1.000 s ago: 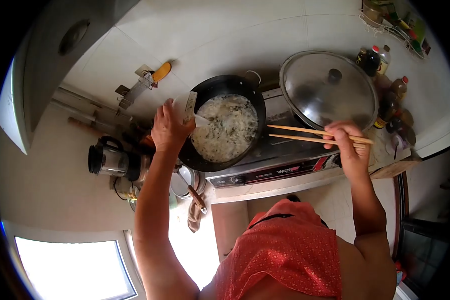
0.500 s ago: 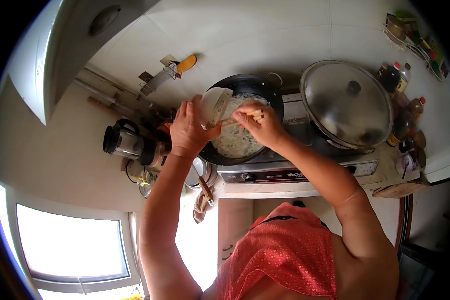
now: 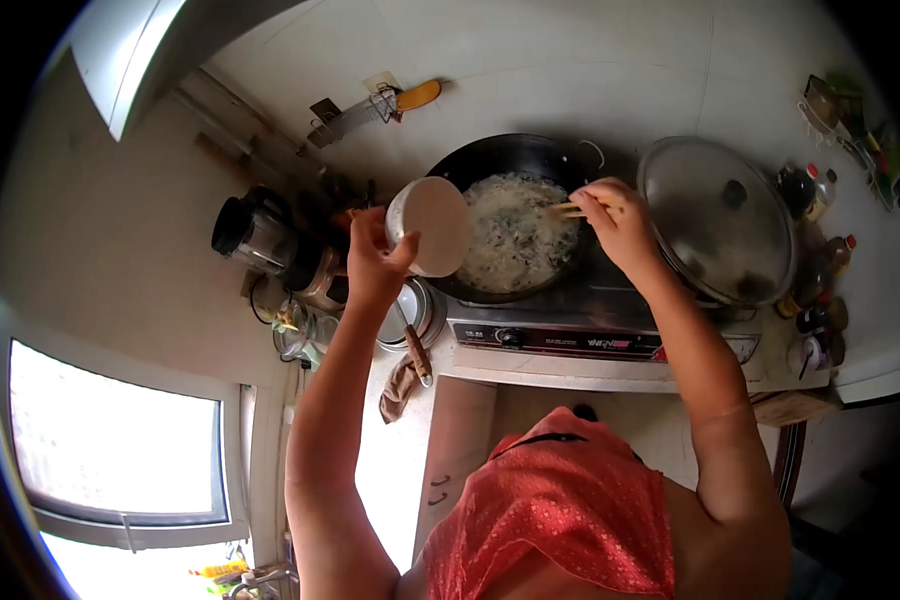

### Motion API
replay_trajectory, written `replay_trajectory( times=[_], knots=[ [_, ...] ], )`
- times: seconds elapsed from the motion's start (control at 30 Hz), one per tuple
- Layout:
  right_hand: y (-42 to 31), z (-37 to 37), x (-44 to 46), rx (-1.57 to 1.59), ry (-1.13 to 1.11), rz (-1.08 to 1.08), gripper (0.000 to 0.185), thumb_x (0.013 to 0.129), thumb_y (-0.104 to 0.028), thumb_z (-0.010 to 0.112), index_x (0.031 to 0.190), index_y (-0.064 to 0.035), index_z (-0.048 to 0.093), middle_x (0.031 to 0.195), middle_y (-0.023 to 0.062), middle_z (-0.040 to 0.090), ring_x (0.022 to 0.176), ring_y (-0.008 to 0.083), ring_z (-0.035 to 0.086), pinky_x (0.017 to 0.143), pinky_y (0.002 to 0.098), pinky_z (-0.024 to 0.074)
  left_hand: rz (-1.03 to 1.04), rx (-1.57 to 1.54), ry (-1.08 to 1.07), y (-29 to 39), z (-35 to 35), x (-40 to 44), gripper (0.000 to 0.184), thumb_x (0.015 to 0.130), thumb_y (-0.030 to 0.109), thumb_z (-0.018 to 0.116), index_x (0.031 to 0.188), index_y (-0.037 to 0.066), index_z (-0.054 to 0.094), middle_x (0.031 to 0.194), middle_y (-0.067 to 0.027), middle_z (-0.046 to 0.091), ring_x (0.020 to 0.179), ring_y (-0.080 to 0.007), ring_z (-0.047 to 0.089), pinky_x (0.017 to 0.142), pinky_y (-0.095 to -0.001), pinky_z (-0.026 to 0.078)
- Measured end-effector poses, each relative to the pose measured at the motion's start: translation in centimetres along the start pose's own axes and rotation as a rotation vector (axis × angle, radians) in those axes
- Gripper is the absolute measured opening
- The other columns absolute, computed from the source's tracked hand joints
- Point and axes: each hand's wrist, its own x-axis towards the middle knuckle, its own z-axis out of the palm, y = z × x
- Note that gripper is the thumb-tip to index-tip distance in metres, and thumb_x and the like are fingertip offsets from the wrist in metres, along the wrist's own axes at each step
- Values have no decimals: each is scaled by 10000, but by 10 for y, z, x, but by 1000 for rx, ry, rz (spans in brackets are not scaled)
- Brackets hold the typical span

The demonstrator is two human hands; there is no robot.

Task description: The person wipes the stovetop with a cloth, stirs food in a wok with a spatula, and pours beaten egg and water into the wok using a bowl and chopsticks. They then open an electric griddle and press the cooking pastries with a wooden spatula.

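My left hand (image 3: 378,262) grips the rim of a white bowl (image 3: 430,227), tilted at the left edge of a black wok (image 3: 485,155). Pale food with dark green bits (image 3: 520,235) fills the wok's bottom. Over the wok's right side, my right hand (image 3: 615,220) is closed on wooden chopsticks (image 3: 567,210), whose tips point left toward the food. The bowl hides part of the wok's left rim.
A large metal lid (image 3: 720,220) covers the right side of the stove (image 3: 580,342). Bottles (image 3: 835,255) stand beyond it. On the left are a blender (image 3: 255,230), stacked plates and a brown-handled utensil (image 3: 416,355). A knife rack (image 3: 355,115) hangs on the wall.
My right hand came over to the bowl with the chopsticks, then drew back to the wok's right side. My left hand turned the bowl, showing its round opening. The view shifted.
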Motion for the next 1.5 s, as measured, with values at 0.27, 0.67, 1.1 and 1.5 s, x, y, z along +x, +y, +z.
replay_trajectory(
  times=[0.27, 0.67, 1.1, 1.5],
  knots=[
    [-108, 71, -39, -51, -271, -626, 263, 692, -1, 700, 940, -69, 643, 987, 82, 542, 863, 221, 548, 721, 321, 478, -395, -607, -9, -50, -44, -69, 478, 859, 389, 475, 1171, 28, 458, 1061, -123, 583, 960, -249, 600, 666, -376, 528],
    [-140, 226, -150, 145, -916, -736, 249, 784, -96, 588, 1020, -17, 600, 1101, 117, 521, 1013, 253, 541, 811, 332, 502, -559, -902, 234, -146, -124, -220, 292, 889, 232, 472, 1107, 50, 403, 1087, -142, 538, 936, -260, 592, 776, -425, 533],
    [-135, 267, -170, -115, -843, -408, 445, 725, 20, 591, 1154, -78, 527, 1206, 181, 462, 1084, 335, 511, 927, 369, 432, -642, -967, 724, -268, -167, -323, 334, 884, 154, 496, 1153, 25, 347, 1158, -179, 474, 1038, -333, 544, 830, -464, 516],
    [-31, 302, -181, 362, -658, 1006, 646, 816, -147, 644, 1338, -45, 277, 838, 93, 573, 629, 147, 570, 528, 280, 456, -666, -905, 967, -337, -208, -336, 339, 896, 86, 446, 1179, -25, 294, 1181, -216, 435, 1044, -378, 531, 843, -441, 526]
  ],
)
